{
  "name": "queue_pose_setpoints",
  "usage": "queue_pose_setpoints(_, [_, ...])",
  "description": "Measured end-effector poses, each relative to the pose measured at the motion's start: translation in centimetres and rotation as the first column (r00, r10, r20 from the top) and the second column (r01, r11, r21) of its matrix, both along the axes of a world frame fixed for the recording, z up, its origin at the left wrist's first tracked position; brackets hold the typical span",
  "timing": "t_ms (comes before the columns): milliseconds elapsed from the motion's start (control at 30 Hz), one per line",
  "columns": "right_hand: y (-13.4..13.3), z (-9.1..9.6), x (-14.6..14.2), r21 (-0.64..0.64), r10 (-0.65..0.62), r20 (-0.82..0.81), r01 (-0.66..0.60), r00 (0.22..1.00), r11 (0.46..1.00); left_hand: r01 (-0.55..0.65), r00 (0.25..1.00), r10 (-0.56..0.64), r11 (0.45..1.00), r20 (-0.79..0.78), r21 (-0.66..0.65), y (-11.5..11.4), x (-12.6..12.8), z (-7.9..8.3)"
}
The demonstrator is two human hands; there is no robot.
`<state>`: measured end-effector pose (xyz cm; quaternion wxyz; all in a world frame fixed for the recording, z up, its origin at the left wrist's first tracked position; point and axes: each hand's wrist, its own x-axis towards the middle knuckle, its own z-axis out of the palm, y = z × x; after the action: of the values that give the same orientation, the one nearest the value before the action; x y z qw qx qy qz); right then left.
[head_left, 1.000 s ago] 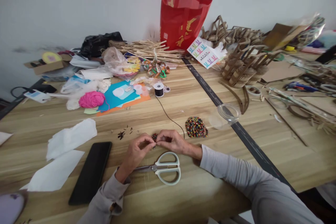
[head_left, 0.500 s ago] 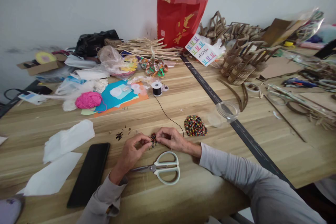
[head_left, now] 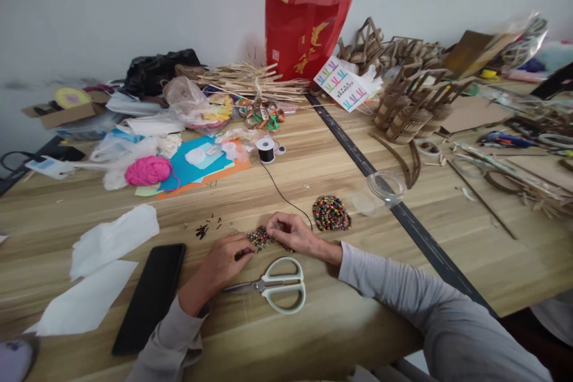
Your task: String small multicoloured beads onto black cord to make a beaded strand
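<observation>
My left hand rests low at the left edge of a small pile of multicoloured beads, fingers bent towards the thumb; whatever is between the tips is too small to make out. Just across the pile, my right hand pinches thumb and forefinger together. A black cord runs from a spool and disappears behind this hand, which appears to hold it. Below the hands lie scissors with pale handles, blades pointing left. A coiled string of colourful beads sits right of my right hand.
Short black pieces lie left of the beads. A black phone and white paper are further left. Behind stand pink yarn, a red bag and small woven baskets. A clear tubing coil lies right.
My left hand has come down and turned flatter over the pile's left edge, and its pinch has loosened. More of the beads show between the hands. My right hand has hardly moved.
</observation>
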<state>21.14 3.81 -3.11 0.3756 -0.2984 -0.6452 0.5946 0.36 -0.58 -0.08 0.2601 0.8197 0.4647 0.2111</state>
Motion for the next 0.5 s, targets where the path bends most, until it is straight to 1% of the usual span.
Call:
queue_pose_setpoints(133, [0.0, 0.04, 0.04, 0.003, 0.001, 0.0, -0.001, 1.0, 1.0, -0.015, 1.0, 0.015, 1.0, 0.0, 0.016, 0.04, 0.08, -0.48])
queue_pose_setpoints(300, [0.05, -0.02, 0.09, 0.029, 0.006, 0.011, -0.006, 1.0, 1.0, -0.064, 0.998, 0.064, 0.998, 0.024, -0.004, -0.15, 0.46, -0.34])
queue_pose_setpoints(433, [-0.13, 0.0, 0.02, 0.051, 0.027, 0.027, -0.028, 0.999, 0.998, -0.157, 0.981, 0.164, 0.985, 0.103, -0.072, -0.3, 0.65, 0.01])
queue_pose_setpoints(500, [-0.31, 0.15, 0.01, 0.087, 0.042, 0.036, -0.045, 0.998, 0.995, -0.208, 0.96, 0.225, 0.971, 0.167, -0.116, -0.31, 0.69, 0.03])
